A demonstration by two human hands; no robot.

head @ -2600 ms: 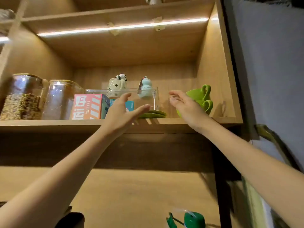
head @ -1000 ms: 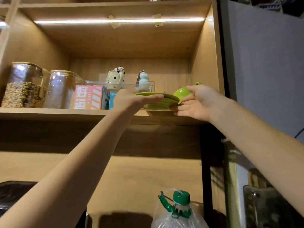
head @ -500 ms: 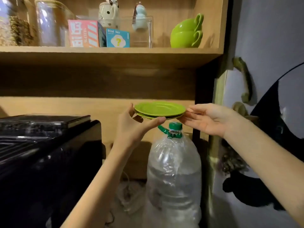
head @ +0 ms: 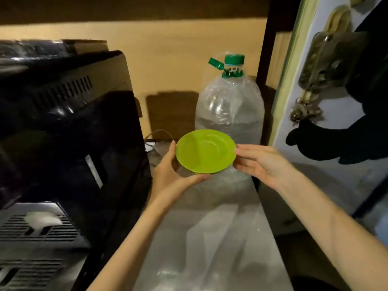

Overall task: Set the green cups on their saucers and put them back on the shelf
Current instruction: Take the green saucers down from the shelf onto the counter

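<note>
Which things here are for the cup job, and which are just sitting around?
For the job:
green saucers
left hand, holding the saucers
right hand, at the saucers' right rim

Just sitting around:
big water bottle with a green cap
black machine
metal counter

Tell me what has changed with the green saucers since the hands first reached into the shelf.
The green saucers came off the shelf and down in front of the water bottle, above the metal counter. The left hand, then empty, now grips their left rim; the right hand, then by the cups, now touches their right rim, fingers extended. Unchanged in the last half second: both hands on the saucers.
</note>
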